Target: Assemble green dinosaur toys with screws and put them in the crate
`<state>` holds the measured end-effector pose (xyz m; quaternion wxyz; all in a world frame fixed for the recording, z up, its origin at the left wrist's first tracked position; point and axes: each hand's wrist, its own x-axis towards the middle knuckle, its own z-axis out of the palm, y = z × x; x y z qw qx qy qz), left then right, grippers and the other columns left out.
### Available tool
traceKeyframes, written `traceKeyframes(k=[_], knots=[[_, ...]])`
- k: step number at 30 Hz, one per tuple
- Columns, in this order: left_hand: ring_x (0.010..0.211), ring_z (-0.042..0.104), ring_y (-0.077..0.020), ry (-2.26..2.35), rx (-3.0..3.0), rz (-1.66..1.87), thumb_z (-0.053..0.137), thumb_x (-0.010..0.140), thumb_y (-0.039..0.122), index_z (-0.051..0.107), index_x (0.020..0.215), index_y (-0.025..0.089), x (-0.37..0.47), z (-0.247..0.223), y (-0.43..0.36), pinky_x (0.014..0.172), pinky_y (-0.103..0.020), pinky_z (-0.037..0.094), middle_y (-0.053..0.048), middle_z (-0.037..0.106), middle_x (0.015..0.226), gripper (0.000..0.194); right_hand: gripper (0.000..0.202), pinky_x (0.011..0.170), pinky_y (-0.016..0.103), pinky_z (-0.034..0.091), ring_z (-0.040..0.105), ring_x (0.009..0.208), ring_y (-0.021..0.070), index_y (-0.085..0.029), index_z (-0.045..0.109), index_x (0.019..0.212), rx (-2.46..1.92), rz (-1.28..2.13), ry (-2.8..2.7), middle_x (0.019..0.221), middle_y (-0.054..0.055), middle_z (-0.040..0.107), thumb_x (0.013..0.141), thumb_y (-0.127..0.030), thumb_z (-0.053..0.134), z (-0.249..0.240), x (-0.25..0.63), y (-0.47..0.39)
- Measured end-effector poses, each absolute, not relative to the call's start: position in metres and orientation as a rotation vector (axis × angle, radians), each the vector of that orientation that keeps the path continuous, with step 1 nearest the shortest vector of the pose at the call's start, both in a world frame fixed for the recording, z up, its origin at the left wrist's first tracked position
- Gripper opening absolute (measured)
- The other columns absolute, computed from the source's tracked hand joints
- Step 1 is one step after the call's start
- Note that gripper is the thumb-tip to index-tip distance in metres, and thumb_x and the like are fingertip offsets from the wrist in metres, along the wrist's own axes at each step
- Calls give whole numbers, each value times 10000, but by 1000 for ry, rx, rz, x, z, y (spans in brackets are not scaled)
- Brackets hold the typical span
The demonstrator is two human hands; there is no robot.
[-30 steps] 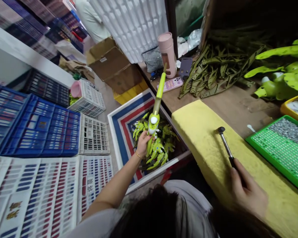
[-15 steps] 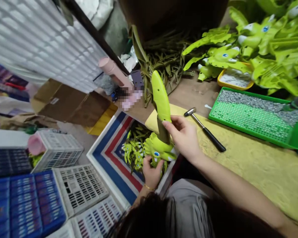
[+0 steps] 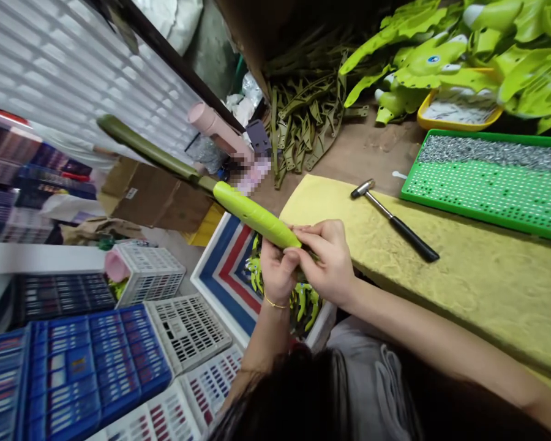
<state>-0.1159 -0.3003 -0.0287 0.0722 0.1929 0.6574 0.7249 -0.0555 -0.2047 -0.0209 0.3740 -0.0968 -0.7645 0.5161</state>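
Both of my hands meet at the near end of a jointed plastic toy dinosaur (image 3: pixel 254 214). Its lime-green piece slants up and left, ending in a long olive section. My left hand (image 3: pixel 278 269) is closed round the lower end, thumb on top. From the right, my right hand (image 3: pixel 328 260) pinches the same end with thumb and fingers. My hands hide the toy's head. Beneath them, a box lined with striped cloth (image 3: pixel 211 266) holds several green toys. A hammer with a black handle (image 3: pixel 395 223) lies on the yellow mat (image 3: pixel 482 288) to the right.
A green perforated tray (image 3: pixel 491 208) of small metal pins stands at right, beside a yellow dish (image 3: pixel 463 119). Green toy parts (image 3: pixel 528 73) and olive strips (image 3: pixel 312 116) are heaped behind. A pink bottle (image 3: pixel 218 131) and plastic crates (image 3: pixel 101 355) are at left.
The toy has turned from upright to slanting left, with its olive section swung out. My right hand has moved down to its near end, beside my left. The view has shifted.
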Motion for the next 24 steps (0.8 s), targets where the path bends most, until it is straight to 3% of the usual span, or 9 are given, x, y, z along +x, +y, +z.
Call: traceKeyframes(k=[5,8,12,14,19,24], knots=[[876,656,-168,1936,546,2226,755,700,607,580,1013,217,-110,-26,-298,852,-289,535,-33,646,957,530,249,805,431,496,550,895,216,-177,724,1020,-162,1263,-1939,873,91,649,893,-287,540,-24,-64,-207],[876,654,-158,2096,574,2135,746,712,606,556,1005,203,-124,-31,-312,822,-264,532,-37,634,959,534,279,867,435,504,566,950,226,-174,719,1048,-159,1371,-2118,935,101,654,905,-309,520,-26,-70,-206],[633,611,-126,2497,378,1665,610,776,693,497,1000,187,-173,-69,-362,617,-258,518,-21,608,820,565,408,1011,425,484,594,1114,241,-124,631,1235,-102,1615,-2360,1165,140,650,882,-316,565,-39,-61,-184],[554,561,-116,2698,145,1383,563,801,702,466,1024,188,-194,-101,-390,542,-249,482,20,559,723,568,427,990,411,508,640,1076,228,-122,625,1238,-247,1726,-2395,1182,139,672,880,-346,564,-48,-47,-169],[779,629,-183,2764,-6,947,749,771,465,528,1093,115,-200,-193,-416,719,-322,526,-60,624,882,525,316,936,415,542,692,1011,219,-195,701,1075,-595,1824,-2488,1094,87,742,883,-389,541,-68,-3,-149],[1036,616,-206,2614,78,532,575,933,363,569,1218,162,-161,-258,-410,880,-423,545,-95,599,1213,348,347,925,396,557,691,1029,216,-222,702,1085,-638,1845,-2548,1108,74,739,876,-452,546,-67,24,-145]])
